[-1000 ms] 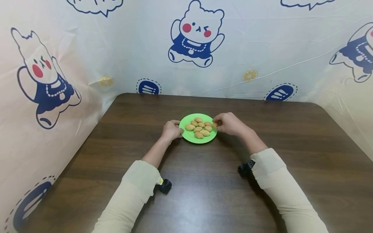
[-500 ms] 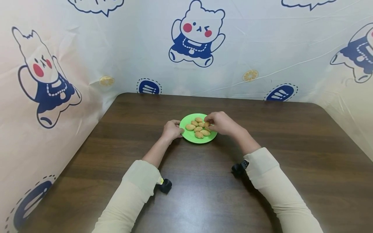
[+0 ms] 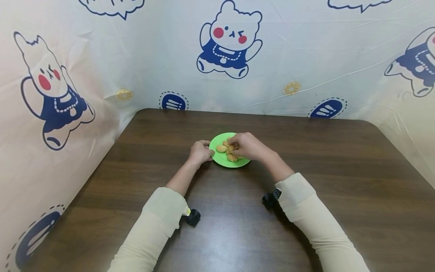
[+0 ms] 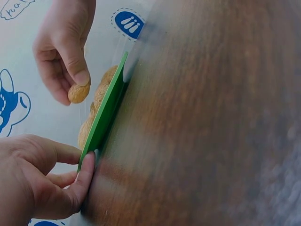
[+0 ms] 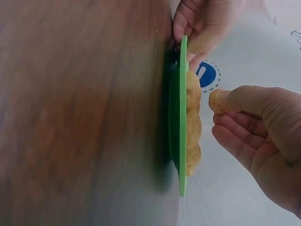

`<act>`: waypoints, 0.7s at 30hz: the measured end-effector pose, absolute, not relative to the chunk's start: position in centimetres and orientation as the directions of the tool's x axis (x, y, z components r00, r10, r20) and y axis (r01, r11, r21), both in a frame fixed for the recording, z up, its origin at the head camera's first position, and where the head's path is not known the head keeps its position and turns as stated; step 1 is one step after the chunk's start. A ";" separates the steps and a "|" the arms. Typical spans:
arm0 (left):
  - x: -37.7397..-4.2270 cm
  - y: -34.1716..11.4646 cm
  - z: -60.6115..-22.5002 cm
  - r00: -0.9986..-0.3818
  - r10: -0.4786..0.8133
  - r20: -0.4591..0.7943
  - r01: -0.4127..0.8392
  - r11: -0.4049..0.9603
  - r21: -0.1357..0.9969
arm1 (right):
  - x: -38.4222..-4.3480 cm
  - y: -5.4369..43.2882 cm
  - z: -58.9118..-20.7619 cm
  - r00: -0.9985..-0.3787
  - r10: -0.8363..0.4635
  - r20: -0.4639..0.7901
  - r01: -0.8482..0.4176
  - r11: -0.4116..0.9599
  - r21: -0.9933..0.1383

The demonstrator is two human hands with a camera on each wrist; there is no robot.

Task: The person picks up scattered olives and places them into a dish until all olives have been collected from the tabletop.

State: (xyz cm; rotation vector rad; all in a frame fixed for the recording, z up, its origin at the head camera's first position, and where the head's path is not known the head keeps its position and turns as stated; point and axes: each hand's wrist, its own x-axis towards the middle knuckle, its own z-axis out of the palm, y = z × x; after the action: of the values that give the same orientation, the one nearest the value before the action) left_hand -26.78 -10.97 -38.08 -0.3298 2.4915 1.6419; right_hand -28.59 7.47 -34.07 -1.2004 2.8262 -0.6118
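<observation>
A round green plate (image 3: 219,160) stands on the table and carries several oval, tan, rough-surfaced nuts (image 3: 222,149). At its left rim my left hand (image 3: 200,152) grips the plate, thumb on one face and fingers on the other, as the left wrist view shows. My right hand (image 3: 250,146) hovers over the plate's right half. Between thumb and fingertips it pinches one nut (image 4: 79,93), apart from the nuts below. In the right wrist view that held nut (image 5: 217,101) shows clear of the pile. The right hand hides part of the plate from the head view.
The dark wooden table (image 3: 224,234) reaches back to a white curtain (image 3: 289,45) printed with cartoon bears, which also hangs at both sides. A small black camera (image 3: 193,217) sits at the left cuff, another camera (image 3: 271,199) at the right.
My right hand has moved left, from the plate's right rim to above its middle, with the nut still pinched. The left hand and the plate have stayed put.
</observation>
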 end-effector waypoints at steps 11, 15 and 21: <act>-26.6 -11.2 -38.2 -0.972 -0.079 -0.221 -0.235 0.349 0.907 | -28.2 5.8 -34.4 -0.651 -0.747 0.131 -0.739 0.585 -0.336; -26.6 -11.2 -38.2 -0.972 -0.083 -0.220 -0.235 0.361 0.903 | -28.1 5.5 -34.6 -0.637 -0.759 0.135 -0.755 0.579 -0.308; -26.6 -11.1 -38.1 -0.972 -0.079 -0.222 -0.235 0.359 0.903 | -28.2 5.1 -35.0 -0.618 -0.775 0.133 -0.773 0.568 -0.282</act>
State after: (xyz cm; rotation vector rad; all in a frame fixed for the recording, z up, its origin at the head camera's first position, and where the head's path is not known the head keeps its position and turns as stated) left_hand -26.61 -11.15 -38.08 -0.2880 2.4708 1.6794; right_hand -28.20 5.15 -34.95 -1.3708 2.7768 -0.4947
